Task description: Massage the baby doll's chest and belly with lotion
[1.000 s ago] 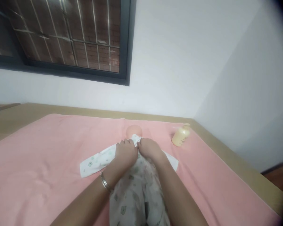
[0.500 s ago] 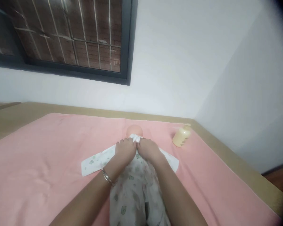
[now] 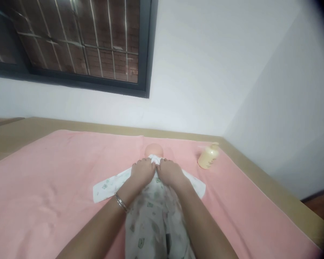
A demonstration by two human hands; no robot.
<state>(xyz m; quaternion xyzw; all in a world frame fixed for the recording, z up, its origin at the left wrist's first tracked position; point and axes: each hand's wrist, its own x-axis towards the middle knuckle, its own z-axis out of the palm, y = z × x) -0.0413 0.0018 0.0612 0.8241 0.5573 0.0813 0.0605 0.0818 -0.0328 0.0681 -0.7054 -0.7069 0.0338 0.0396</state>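
A white baby garment with a small green print lies lengthwise before me, its two long sleeves spread out to the sides. Beyond its neckline shows the rounded, skin-coloured head of a doll; the rest of the doll is hidden. My left hand is closed on the cloth just below the neckline, fingers curled. Right beside it, thumbs nearly touching, my right hand grips the same area of cloth. A bracelet circles my left wrist.
A pink sheet covers most of the wooden surface underneath. To the right stands a pale yellow pump bottle, tilted in view. Behind are a white wall and a dark-framed window with bars.
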